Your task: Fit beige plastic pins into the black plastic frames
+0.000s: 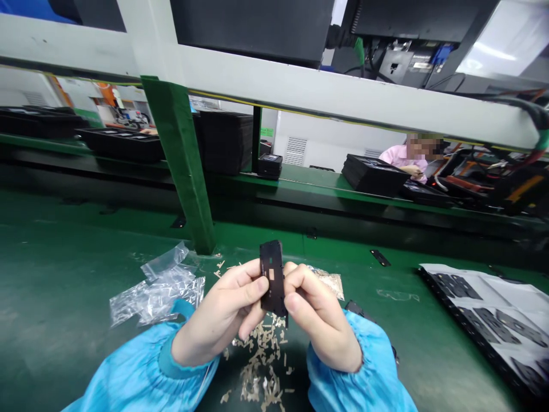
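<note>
Between my hands, a thin black plastic plate [273, 286] with small cut-outs stands nearly upright above the bench. My left hand [235, 297] grips its left edge between thumb and fingers. At the plate's right edge, my right hand [315, 306] has thumb and forefinger pinched together; a narrow dark strip hangs just below, and whether these fingers hold it or the plate is unclear. Under both hands lie many small beige paper scraps [261, 366] on the green bench.
Crumpled clear plastic bags [163, 286] lie left of my hands, by a green post [180, 166]. A black-rimmed tray [465, 329] with similar black parts is at right. Beyond the ledge stand stacked black trays [373, 174] and a co-worker in pink [397, 154]. A pale shelf beam crosses above.
</note>
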Tool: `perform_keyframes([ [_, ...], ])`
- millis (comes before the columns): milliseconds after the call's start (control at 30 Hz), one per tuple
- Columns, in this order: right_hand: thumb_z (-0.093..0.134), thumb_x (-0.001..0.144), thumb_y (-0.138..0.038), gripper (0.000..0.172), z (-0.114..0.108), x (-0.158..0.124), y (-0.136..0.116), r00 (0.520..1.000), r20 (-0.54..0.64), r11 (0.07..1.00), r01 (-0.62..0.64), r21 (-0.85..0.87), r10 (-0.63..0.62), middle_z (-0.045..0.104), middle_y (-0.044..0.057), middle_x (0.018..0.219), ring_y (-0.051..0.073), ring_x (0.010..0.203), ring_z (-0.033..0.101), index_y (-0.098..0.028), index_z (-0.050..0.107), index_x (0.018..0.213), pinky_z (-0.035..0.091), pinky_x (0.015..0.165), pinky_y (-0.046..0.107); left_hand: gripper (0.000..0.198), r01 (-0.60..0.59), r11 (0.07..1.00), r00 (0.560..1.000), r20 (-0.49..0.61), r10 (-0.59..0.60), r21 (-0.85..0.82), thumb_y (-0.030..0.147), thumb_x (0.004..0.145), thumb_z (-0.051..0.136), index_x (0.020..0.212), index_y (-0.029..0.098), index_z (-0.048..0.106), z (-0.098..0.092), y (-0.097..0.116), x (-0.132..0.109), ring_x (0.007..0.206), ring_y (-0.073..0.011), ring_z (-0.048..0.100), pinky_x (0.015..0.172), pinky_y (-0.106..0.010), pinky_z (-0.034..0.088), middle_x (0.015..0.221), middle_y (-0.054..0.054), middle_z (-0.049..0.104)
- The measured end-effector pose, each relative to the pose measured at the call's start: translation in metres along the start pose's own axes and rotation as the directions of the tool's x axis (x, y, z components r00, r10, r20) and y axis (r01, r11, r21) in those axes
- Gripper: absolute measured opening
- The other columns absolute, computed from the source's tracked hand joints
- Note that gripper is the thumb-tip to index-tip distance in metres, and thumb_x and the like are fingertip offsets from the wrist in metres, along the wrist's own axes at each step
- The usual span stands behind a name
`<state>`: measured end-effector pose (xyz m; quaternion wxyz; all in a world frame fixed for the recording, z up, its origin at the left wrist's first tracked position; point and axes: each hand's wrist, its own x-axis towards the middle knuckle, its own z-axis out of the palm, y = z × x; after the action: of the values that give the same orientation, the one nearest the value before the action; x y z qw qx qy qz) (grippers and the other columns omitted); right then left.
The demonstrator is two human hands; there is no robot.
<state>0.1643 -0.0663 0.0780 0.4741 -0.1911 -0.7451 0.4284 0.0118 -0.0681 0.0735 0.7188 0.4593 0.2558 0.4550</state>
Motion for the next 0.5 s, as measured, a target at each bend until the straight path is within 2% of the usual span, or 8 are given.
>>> perform_keyframes([
  [200, 0.035, 0.091, -0.021, 0.015, 0.0020, -0.0004, 0.0017, 0.999, -0.016, 0.991, 0.040, -0.130, -0.042, 0.036, -0.003, 0.072, 0.010, 0.064, 0.035, -0.021, 0.035, 0.076, 0.032, 0.059, 0.023, 0.028, 0.024, 0.998, 1.000, -0.005, -0.025, -0.055, 0.033, 0.084, 0.054, 0.106, 0.016, 0.056, 0.0026, -0.0027, 0.0010, 0.030, -0.0011, 0.022, 0.041, -0.021, 0.012, 0.037, 0.010, 0.040],
  [400, 0.034, 0.088, -0.015, 0.011, 0.0030, 0.0007, 0.0027, 0.989, -0.033, 0.946, 0.126, -0.300, -0.142, 0.032, -0.004, 0.069, 0.010, 0.059, 0.035, -0.021, 0.034, 0.079, 0.031, 0.055, 0.023, 0.025, 0.026, 0.995, 1.000, -0.011, -0.027, -0.101, 0.031, 0.085, 0.052, 0.106, 0.016, 0.055, 0.0048, -0.0054, -0.0006, 0.031, -0.0012, 0.021, 0.041, -0.020, 0.012, 0.038, 0.010, 0.039],
  [500, 0.032, 0.090, -0.017, 0.011, 0.0044, 0.0013, 0.0044, 0.978, -0.070, 0.911, 0.156, -0.383, -0.197, 0.033, -0.003, 0.068, 0.010, 0.059, 0.036, -0.021, 0.034, 0.079, 0.031, 0.054, 0.023, 0.023, 0.022, 0.995, 0.999, -0.036, -0.025, -0.101, 0.030, 0.085, 0.053, 0.103, 0.016, 0.055, 0.0069, -0.0077, -0.0005, 0.031, -0.0007, 0.022, 0.040, -0.019, 0.012, 0.038, 0.009, 0.040],
])
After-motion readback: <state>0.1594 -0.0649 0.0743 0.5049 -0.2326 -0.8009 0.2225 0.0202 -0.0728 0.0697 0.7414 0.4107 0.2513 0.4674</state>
